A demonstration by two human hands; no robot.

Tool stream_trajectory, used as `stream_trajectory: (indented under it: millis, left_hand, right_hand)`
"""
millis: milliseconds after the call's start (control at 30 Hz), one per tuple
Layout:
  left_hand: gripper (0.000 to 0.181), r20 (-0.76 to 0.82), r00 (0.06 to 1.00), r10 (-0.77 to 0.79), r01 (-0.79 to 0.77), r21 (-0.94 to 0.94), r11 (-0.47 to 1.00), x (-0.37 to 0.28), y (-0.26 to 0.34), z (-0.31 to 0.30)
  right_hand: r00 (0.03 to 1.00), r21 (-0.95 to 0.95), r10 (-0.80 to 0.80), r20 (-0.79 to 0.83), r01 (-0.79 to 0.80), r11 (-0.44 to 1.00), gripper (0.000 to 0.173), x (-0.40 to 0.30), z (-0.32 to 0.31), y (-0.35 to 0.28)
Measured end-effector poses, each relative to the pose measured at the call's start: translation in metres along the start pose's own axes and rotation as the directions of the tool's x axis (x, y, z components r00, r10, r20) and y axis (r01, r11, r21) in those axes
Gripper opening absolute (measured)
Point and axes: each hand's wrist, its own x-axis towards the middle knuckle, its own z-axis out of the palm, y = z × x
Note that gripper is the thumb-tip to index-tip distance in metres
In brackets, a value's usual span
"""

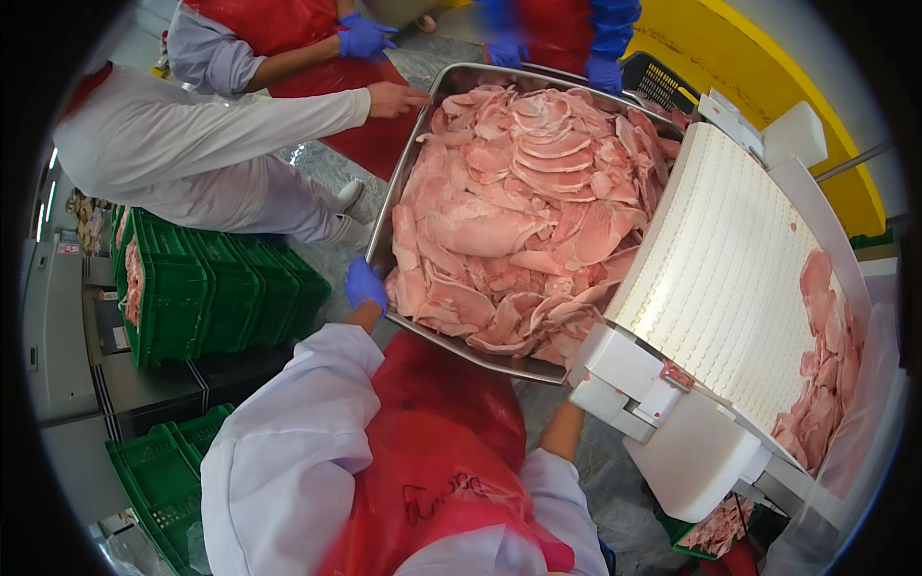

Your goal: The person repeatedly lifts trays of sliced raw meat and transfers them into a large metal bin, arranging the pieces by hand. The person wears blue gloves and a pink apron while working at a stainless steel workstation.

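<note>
My left hand (366, 286), in a blue glove, grips the near-left rim of a large stainless-steel tray (475, 360). Thin slices of raw pink meat (497, 223) are heaped in the tray, some fanned in overlapping rows near the far side. My right forearm (563, 430) reaches up to the tray's near-right corner, where the hand itself is hidden behind the white side parts of a conveyor. The white conveyor belt (713, 259) stands close against the tray's right side, and more meat slices (821, 374) lie at the belt's far right edge.
A person's bare hand (398, 99) touches the tray's left rim; another's gloved hand (603, 73) is at its far rim. Another gloved person (364, 37) stands at upper left. Green crates (234, 288) are at left, a yellow panel (763, 65) at upper right, and a black basket (659, 81) behind the tray.
</note>
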Motion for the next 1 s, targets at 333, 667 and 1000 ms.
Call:
stream_trajectory:
  millis: [333,667,1000]
  left_hand:
    - [0.028,0.104,0.980,-0.167,0.168,0.005,0.986,-0.090,0.023,0.001]
    - [0.025,0.372,0.922,-0.106,0.137,-0.058,0.989,-0.174,0.077,-0.022]
    - [0.055,0.639,0.769,-0.004,0.227,-0.268,0.936,-0.196,0.100,0.021]
  right_hand:
    - [0.973,-0.089,0.073,0.221,-0.055,0.995,0.069,0.039,-0.017,-0.005]
    - [0.911,-0.227,-0.041,0.410,0.146,0.963,0.065,-0.039,0.012,0.056]
    - [0.825,0.057,-0.492,0.280,0.497,0.866,0.088,-0.197,0.062,0.029]
